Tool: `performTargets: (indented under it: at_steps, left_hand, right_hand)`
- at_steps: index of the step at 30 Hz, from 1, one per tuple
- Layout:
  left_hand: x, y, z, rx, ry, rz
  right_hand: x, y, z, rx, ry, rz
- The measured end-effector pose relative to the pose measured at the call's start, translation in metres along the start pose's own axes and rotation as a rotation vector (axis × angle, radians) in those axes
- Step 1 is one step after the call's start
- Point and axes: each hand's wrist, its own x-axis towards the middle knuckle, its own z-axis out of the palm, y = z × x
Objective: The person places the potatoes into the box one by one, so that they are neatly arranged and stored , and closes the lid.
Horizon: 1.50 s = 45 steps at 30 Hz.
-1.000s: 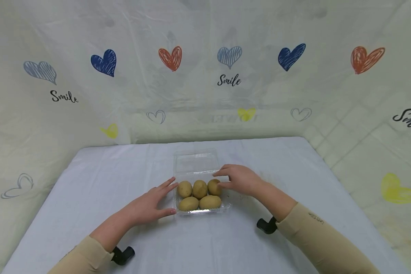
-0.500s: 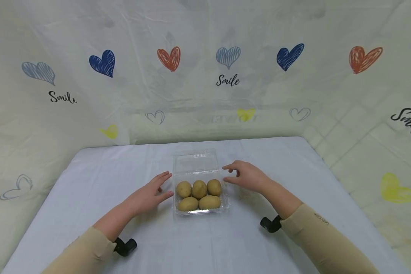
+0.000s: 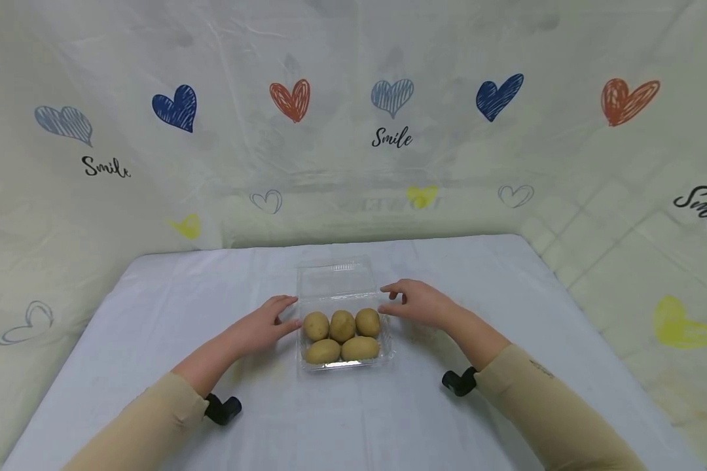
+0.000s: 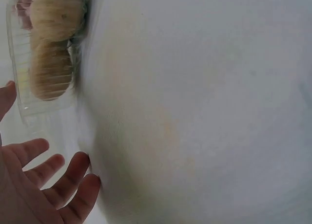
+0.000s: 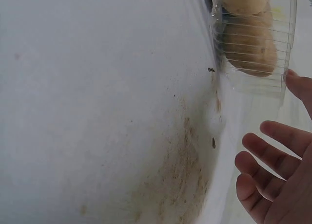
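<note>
A clear plastic clamshell box [image 3: 344,367] sits on the table with its lid [image 3: 337,280] folded back away from the person. Several potatoes [image 3: 343,326] lie inside, three behind and two in front. My left hand [image 3: 263,327] is at the box's left side, thumb tip at the rim and fingers loosely spread toward the hinge. On the opposite side, my right hand [image 3: 418,302] has its thumb tip right at the rim and its fingers slightly bent. Both wrist views show a thumb by the ribbed wall, with potatoes [image 4: 51,70] seen through it.
A white cloth covers the table [image 3: 342,425]. Brown dirt smudges [image 5: 183,170] mark the cloth to the right of the box. Behind the table hangs a pale curtain [image 3: 342,163] printed with hearts and words. Each wrist carries a black camera mount [image 3: 224,410].
Both hands drew back from over the box's sides to just outside them, then moved slightly inward, thumbs at the rim. The potatoes and lid stay as they were.
</note>
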Motion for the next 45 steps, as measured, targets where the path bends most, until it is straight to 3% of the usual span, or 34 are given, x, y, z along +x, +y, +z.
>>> performTargets:
  at_steps: [10,21,39,45]
  left_hand:
    - [0.011,0.0,-0.003,-0.021,-0.027,-0.02]
    - [0.01,0.0,-0.002,-0.092,-0.019,-0.013]
    - [-0.001,0.014,-0.001,-0.12,0.178,0.059]
    - [-0.01,0.017,-0.003,-0.099,0.247,0.088]
  right_hand:
    - [0.007,-0.002,0.003,0.023,-0.016,-0.007]
    - [0.009,-0.002,0.002,0.062,0.005,-0.046]
    - [-0.003,-0.003,-0.004,0.11,0.157,-0.092]
    - [-0.01,-0.005,-0.008,0.133,0.156,-0.124]
